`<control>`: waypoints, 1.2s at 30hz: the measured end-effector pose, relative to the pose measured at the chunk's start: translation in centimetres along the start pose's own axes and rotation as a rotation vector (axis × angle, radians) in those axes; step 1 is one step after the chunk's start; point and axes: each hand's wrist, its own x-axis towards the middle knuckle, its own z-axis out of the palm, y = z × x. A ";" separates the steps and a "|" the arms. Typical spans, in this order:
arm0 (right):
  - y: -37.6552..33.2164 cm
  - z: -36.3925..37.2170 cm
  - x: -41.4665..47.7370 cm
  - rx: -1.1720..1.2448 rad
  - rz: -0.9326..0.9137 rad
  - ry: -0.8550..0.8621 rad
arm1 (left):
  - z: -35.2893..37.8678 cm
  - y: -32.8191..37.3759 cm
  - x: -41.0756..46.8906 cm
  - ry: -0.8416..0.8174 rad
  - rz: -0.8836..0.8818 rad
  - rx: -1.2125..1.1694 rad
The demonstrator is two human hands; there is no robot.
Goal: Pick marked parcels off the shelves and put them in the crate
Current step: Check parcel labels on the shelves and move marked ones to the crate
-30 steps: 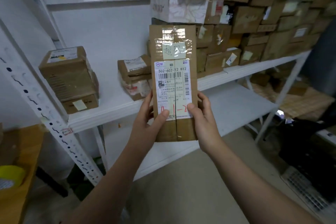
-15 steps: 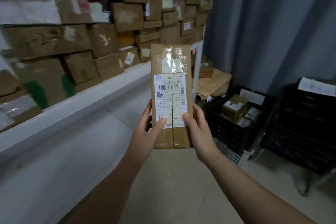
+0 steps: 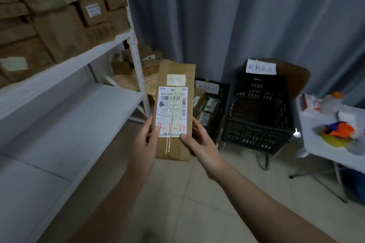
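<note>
Parcel [image 3: 173,108] upright, hands [image 3: 145,142] [image 3: 199,141] gripping both long edges.

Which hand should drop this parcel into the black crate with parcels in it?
Probably the right hand. Both hands hold the parcel, but the crate stands to its right, nearer the right hand; the left hand would have to reach across.

Matt cardboard parcel [image 3: 173,110] w/ glossy tape, paper label [image 3: 172,111]
</note>
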 end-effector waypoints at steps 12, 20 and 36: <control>3.0 -0.2 20.3 0.122 0.331 0.174 | 1.4 -6.7 20.7 -0.185 -0.209 0.153; 5.4 -3.9 30.9 0.239 0.483 0.386 | 6.1 -11.4 32.4 -0.398 -0.361 0.106; 12.7 -20.9 48.1 -0.022 0.478 0.545 | 26.2 -21.8 48.1 -0.687 -0.500 0.164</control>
